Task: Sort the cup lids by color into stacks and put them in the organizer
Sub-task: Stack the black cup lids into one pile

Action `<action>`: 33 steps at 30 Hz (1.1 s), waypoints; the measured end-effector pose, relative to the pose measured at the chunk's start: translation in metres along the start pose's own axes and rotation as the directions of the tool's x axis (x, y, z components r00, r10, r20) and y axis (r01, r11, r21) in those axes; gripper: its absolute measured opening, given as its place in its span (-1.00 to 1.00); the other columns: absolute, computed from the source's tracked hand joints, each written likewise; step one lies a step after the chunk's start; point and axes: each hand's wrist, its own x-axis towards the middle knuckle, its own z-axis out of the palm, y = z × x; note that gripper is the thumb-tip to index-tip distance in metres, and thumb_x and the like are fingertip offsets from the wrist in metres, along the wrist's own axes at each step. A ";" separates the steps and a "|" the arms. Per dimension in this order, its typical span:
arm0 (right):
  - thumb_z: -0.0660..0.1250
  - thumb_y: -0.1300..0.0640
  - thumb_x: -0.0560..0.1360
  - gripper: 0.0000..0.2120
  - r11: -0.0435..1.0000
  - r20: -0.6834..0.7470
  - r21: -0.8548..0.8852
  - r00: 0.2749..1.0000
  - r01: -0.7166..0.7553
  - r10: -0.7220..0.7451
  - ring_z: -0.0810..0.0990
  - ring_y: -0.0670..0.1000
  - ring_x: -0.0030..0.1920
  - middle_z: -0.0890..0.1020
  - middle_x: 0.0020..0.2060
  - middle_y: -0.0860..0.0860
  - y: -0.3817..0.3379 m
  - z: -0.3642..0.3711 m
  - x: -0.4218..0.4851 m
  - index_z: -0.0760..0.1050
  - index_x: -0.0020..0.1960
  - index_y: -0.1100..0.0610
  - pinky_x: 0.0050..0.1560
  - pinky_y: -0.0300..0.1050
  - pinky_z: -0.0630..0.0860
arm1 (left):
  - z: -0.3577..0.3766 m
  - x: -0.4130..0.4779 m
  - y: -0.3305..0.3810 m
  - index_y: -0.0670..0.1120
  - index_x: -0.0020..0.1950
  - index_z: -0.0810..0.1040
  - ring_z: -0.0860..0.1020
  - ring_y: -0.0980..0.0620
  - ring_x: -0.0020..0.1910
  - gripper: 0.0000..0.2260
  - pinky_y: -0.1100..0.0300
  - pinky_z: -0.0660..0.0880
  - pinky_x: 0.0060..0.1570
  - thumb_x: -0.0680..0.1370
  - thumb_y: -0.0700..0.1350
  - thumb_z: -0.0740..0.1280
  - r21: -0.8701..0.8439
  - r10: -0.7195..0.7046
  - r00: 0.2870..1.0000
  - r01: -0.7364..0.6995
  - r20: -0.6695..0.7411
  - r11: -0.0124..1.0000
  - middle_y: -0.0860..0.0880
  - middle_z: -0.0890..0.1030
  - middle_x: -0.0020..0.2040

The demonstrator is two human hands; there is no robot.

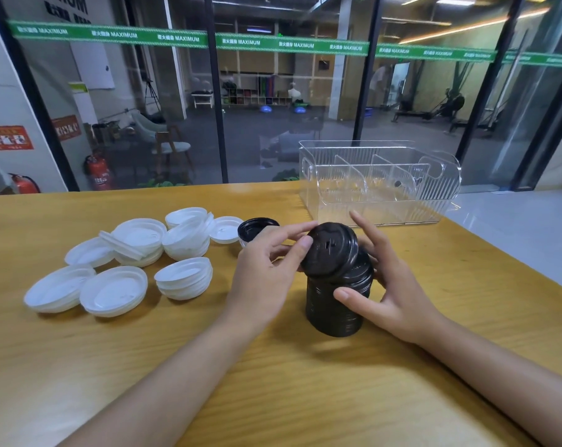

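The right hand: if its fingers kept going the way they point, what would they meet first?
Probably the clear organizer. The right hand points its upper fingers up and away past the black stack, though depth is hard to judge.

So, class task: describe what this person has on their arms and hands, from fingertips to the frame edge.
Nothing is worn. The left hand and right hand are bare, with no gloves, rings, watch or bracelet. Both forearms are uncovered to the frame edge, no sleeves showing. Fingernails look short and unpainted.

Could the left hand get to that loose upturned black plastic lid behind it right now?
Probably yes, once freed. The loose upturned black plastic lid lies uncovered just beyond the left hand, but that hand is busy seating a tilted black lid on the black stack.
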 end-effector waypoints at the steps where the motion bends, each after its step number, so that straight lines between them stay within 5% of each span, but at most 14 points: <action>1: 0.50 -0.05 0.49 -0.13 1.000 0.001 0.000 1.000 -0.002 0.002 0.67 -0.02 0.29 0.58 0.37 -0.11 0.000 0.000 0.000 0.11 0.65 -0.24 0.32 -0.10 0.57 | 0.000 -0.001 0.001 0.08 0.27 0.72 0.71 0.03 0.04 -0.77 -0.02 0.67 0.14 0.67 -0.15 0.39 0.015 0.005 1.000 -0.005 0.006 1.000 0.02 0.69 0.12; 7: 0.49 -0.04 0.50 -0.30 0.999 -0.009 -0.039 1.000 0.023 -0.023 0.66 0.00 0.29 0.61 0.31 -0.15 -0.002 0.000 0.001 0.30 0.55 -0.04 0.25 0.03 0.63 | 0.003 -0.007 0.009 0.01 0.15 0.73 0.72 0.14 0.04 -0.88 0.04 0.67 0.09 0.63 -0.06 0.45 0.044 0.000 1.000 0.000 -0.001 0.999 0.12 0.77 -0.01; 13: 0.50 -0.04 0.49 -0.34 1.000 -0.017 -0.017 1.000 0.023 -0.024 0.66 0.02 0.28 0.61 0.29 -0.12 -0.002 0.000 0.001 0.32 0.52 -0.05 0.23 0.06 0.63 | 0.000 -0.012 0.014 0.11 0.23 0.71 0.68 0.22 0.15 -0.49 0.16 0.63 0.13 0.37 0.32 0.56 0.145 0.026 0.996 -0.039 0.089 0.989 0.21 0.74 0.08; 17: 0.51 -0.03 0.49 -0.23 1.000 -0.015 -0.007 1.000 0.002 -0.002 0.66 0.01 0.28 0.60 0.30 -0.09 -0.002 0.000 0.001 0.23 0.60 -0.06 0.27 -0.04 0.61 | -0.003 -0.010 0.012 0.28 0.28 0.66 0.58 0.14 0.24 -0.55 0.15 0.55 0.12 0.40 0.31 0.46 0.234 0.053 0.993 -0.076 0.105 0.969 0.23 0.69 0.18; 20: 0.51 -0.02 0.49 -0.20 1.000 -0.006 0.005 1.000 -0.011 0.011 0.66 0.01 0.31 0.61 0.33 -0.11 -0.002 -0.001 0.001 0.20 0.62 -0.05 0.30 -0.05 0.59 | -0.002 -0.011 0.013 0.16 0.34 0.66 0.55 0.18 0.36 -0.58 0.27 0.52 0.23 0.47 0.10 0.47 0.141 0.095 0.981 -0.119 0.169 0.983 0.25 0.63 0.34; 24: 0.51 -0.03 0.49 -0.31 1.000 -0.020 -0.016 1.000 0.002 -0.003 0.64 0.03 0.32 0.60 0.36 -0.12 -0.002 -0.001 0.000 0.33 0.54 0.01 0.27 0.06 0.62 | -0.001 -0.011 0.010 0.04 0.36 0.62 0.56 0.07 0.41 -0.61 0.13 0.54 0.35 0.52 -0.13 0.45 0.058 0.126 0.973 -0.139 0.192 0.989 0.13 0.60 0.31; 33: 0.52 -0.06 0.47 -0.32 1.000 -0.029 -0.011 1.000 -0.005 0.005 0.64 -0.01 0.32 0.61 0.34 -0.15 -0.003 0.001 0.000 0.33 0.51 -0.11 0.28 0.00 0.60 | 0.003 -0.010 0.012 0.18 0.29 0.61 0.60 0.14 0.31 -0.55 0.02 0.58 0.23 0.42 0.20 0.52 0.096 0.066 0.992 -0.076 0.106 0.992 0.21 0.66 0.22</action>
